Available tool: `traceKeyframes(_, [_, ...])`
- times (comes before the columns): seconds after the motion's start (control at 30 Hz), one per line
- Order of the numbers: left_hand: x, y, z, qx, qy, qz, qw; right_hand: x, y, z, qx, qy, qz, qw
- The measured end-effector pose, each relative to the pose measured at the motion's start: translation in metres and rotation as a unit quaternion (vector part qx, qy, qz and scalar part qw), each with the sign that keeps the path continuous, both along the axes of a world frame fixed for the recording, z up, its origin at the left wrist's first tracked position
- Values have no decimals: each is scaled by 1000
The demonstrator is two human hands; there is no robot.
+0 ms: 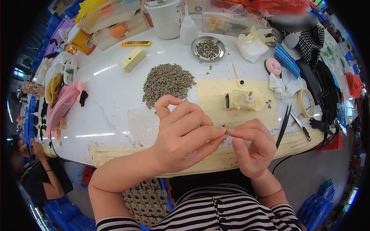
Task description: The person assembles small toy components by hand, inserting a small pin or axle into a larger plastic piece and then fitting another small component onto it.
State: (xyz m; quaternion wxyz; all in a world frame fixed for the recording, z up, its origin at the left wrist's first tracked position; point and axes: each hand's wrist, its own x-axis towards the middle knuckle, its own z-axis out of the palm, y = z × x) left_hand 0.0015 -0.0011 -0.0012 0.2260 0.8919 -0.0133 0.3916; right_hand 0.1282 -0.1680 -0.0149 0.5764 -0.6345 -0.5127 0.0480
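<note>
My left hand point(189, 134) is closed in a pinch over the near edge of the table. A tiny dark part point(224, 126) shows at its thumb and index fingertips, too small to name. My right hand point(254, 144) meets it from the right, its index fingertip at the pinch and its thumb held apart. Beyond my left hand lies a heap of small grey-brown metal pieces point(167, 82). A round metal dish point(208, 49) with more such pieces stands farther back. Behind my right hand, a tape-wrapped block point(244, 101) with a small upright peg rests on a taped area.
Black tweezers point(284, 127), a craft knife point(301, 127) and a masking tape roll point(306, 103) lie at the right. A cream block point(133, 59), a white squeeze bottle point(189, 30) and a white bucket point(165, 19) stand at the back. A pink mesh pouch point(65, 107) lies left.
</note>
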Motion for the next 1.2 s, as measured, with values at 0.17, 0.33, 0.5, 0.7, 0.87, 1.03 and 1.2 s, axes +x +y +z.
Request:
traceKeyframes(0.17, [-1,0,1,2,-10,-11,1000,-1,4,-2,-21,13,-3,1000])
traceKeyframes(0.33, [-1,1,0,7,-5,-13,1000,-1,5,-1,-30,30,13,999])
traceKeyframes(0.5, [0,0,0,4,-1,-7,1000,-1,3,0,-12,11,-4,1000])
traceKeyframes(0.7, [0,1,0,-2,2,1,1000,1,0,0,13,-4,10,1000])
traceKeyframes(0.87, [0,0,1,-3,4,2,1000,0,-1,1,29,-10,12,999])
traceKeyframes(1.03, [0,0,0,-5,1,4,1000,0,0,2,15,-34,11,999])
traceKeyframes(1.2, [-1,1,0,-7,-9,-4,1000,0,0,0,3,-26,2,1000])
